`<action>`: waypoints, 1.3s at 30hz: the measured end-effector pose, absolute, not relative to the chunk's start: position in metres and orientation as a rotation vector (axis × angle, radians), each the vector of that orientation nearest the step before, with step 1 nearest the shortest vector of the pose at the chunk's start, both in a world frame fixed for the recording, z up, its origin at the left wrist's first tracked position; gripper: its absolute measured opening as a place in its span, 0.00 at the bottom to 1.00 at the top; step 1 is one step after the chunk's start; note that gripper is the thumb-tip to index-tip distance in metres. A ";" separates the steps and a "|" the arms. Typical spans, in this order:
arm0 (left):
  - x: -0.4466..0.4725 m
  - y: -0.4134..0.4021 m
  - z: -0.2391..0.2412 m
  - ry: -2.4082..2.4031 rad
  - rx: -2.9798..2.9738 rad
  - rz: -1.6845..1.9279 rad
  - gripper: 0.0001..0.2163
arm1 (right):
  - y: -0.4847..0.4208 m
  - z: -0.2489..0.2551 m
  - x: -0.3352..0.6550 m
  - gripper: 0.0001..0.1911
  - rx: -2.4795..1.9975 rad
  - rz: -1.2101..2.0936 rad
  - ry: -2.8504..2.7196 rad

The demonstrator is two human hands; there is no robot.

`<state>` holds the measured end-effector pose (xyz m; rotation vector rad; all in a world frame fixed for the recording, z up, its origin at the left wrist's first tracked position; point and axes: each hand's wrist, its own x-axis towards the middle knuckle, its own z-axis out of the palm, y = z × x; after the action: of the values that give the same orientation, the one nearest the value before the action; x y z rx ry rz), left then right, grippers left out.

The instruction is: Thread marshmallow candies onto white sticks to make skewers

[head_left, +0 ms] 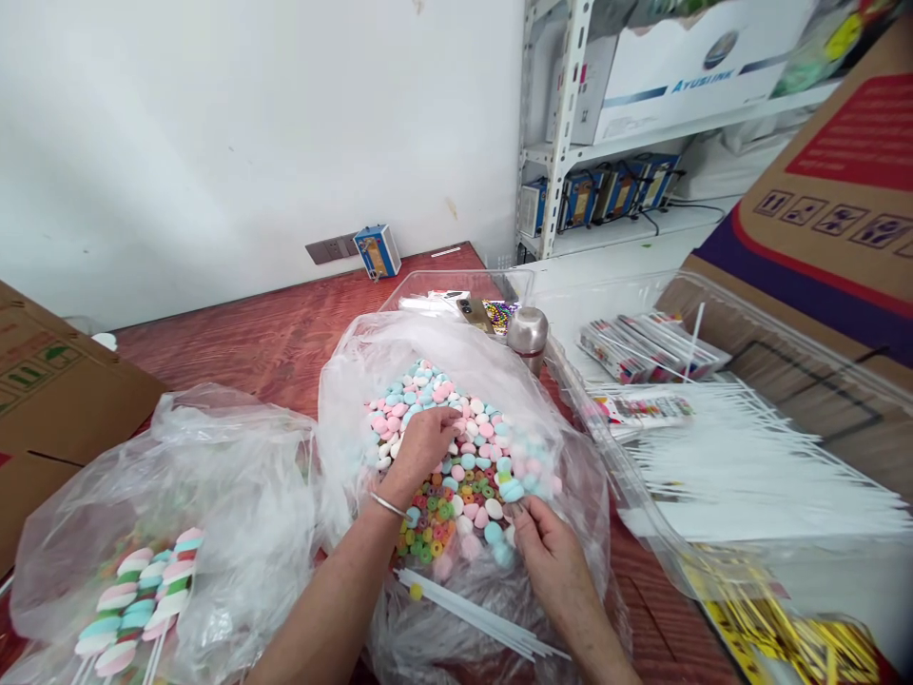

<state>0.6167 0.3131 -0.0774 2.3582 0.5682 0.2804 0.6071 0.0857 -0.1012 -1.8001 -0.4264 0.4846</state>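
Observation:
A large clear plastic bag (357, 352) lies open on the table, filled with pink, blue and white marshmallows (420, 385) and colourful ring candies (432, 504). My left hand (426, 445), a bangle on its wrist, reaches into the pile with its fingers closed together among the marshmallows; what they pinch is hidden. At the bag's right side my right hand (548, 538) is closed, thumb against fingers, at the lower end of a short stack of blue marshmallows (509, 483) with a yellow-green piece between. The stick inside that stack is hidden. White sticks (477, 614) lie across the bag's front.
Finished-looking marshmallow skewers (135, 604) lie on another plastic bag (242, 514) at left. At right, a clear tray (595, 433) holds many white sticks (742, 466) and packets; gold twist ties (806, 637) lie nearer. A metal flask (528, 335) stands behind. Cardboard boxes (64, 400) flank the table.

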 end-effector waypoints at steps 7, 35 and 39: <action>0.606 0.299 -0.080 0.533 2.353 0.453 0.05 | 0.087 -0.100 0.604 0.16 -1.803 0.502 -0.465; 0.564 0.271 -0.071 0.381 1.460 0.236 0.18 | 0.085 -0.071 0.587 0.22 -1.459 0.910 -0.292; 0.561 0.264 -0.069 0.382 1.511 0.232 0.14 | 0.087 -0.075 0.583 0.21 -1.412 0.899 -0.223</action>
<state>0.5612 0.2644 -0.0688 1.5112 0.3823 0.2317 0.5832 0.0871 -0.0751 -1.4121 -0.2233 0.8992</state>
